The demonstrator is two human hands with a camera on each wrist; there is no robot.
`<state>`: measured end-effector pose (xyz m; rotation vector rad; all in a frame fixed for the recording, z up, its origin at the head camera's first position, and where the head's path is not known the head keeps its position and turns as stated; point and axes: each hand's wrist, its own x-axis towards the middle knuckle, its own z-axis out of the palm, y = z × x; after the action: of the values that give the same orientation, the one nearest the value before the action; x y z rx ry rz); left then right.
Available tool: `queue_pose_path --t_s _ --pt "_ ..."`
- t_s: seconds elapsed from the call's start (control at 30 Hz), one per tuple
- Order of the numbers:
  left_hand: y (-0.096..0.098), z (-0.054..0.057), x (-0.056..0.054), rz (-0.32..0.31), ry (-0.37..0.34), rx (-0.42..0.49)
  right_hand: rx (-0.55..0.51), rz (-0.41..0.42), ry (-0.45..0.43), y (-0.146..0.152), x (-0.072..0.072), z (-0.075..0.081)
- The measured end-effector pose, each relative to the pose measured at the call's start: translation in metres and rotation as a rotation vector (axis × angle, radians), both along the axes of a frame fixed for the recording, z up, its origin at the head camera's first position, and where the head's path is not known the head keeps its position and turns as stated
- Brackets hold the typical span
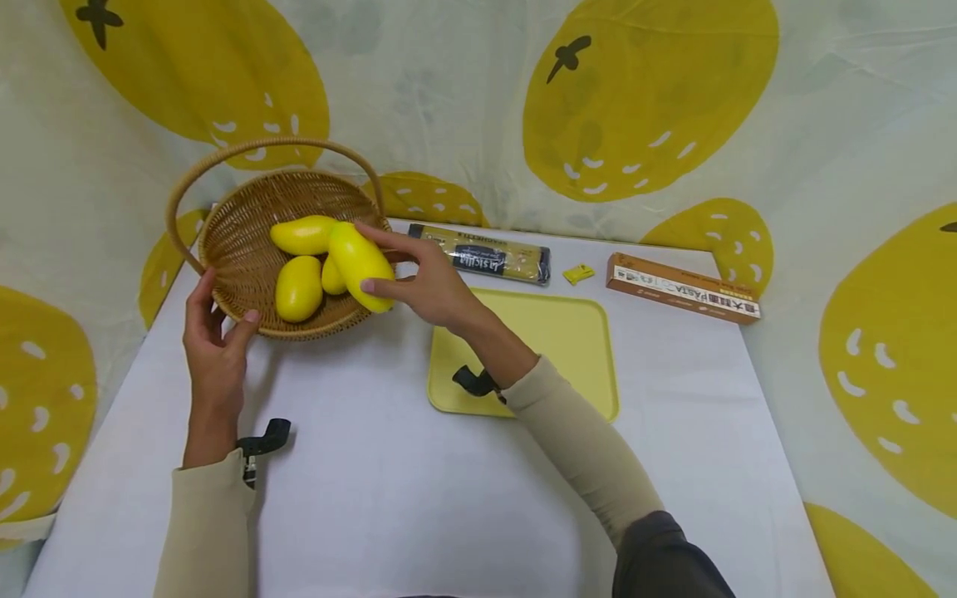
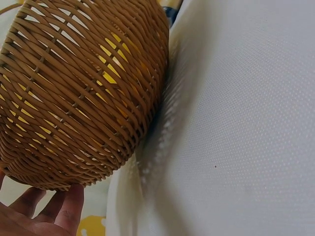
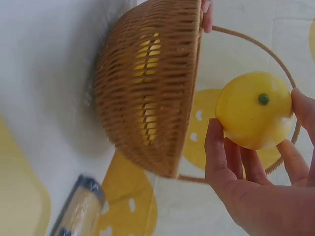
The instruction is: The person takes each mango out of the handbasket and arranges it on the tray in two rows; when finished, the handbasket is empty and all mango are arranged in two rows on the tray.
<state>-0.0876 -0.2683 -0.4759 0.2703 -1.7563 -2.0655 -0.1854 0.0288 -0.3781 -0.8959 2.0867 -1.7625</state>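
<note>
A wicker basket (image 1: pixel 235 241) with a tall hooped handle stands at the back left of the table. My left hand (image 1: pixel 214 353) grips its near left rim, thumb over the edge; in the left wrist view the fingers (image 2: pixel 71 209) press against the woven wall. Between the thumb and fingers of my right hand (image 1: pixel 429 282) is a yellow mango (image 1: pixel 362 264), held over the basket's right rim. From the right wrist view, that mango (image 3: pixel 253 110) shows a green stem end and sits above rim height. Inside the basket lie other yellow mangoes (image 1: pixel 299 289), one partly hidden behind the held one.
A pale yellow tray (image 1: pixel 576 357) lies right of the basket, beneath my right forearm. Behind it are a spaghetti packet (image 1: pixel 486 256), a small yellow sachet (image 1: pixel 578 273) and a brown pasta box (image 1: pixel 682 289). Fruit-patterned cloth (image 1: pixel 449 100) hangs around the table's back and sides.
</note>
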Motion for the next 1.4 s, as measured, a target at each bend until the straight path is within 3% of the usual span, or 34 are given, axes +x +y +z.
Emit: queue_pose_path --t_s 0.53,0.93,1.23,1.4 --pt "0.000 0.000 0.001 0.002 -0.021 -0.011 0.097 -0.119 -0.043 0.059 -0.006 -0.014" --pt "0.001 0.001 0.002 0.000 -0.030 -0.015 0.250 -0.204 -0.074 0.091 -0.008 -0.043" --pt "0.000 -0.001 0.000 0.000 -0.018 -0.019 0.337 -0.209 -0.087 0.110 -0.013 -0.061" --pt "0.000 -0.002 0.000 0.003 -0.027 -0.014 0.375 -0.182 -0.045 0.115 -0.016 -0.070"
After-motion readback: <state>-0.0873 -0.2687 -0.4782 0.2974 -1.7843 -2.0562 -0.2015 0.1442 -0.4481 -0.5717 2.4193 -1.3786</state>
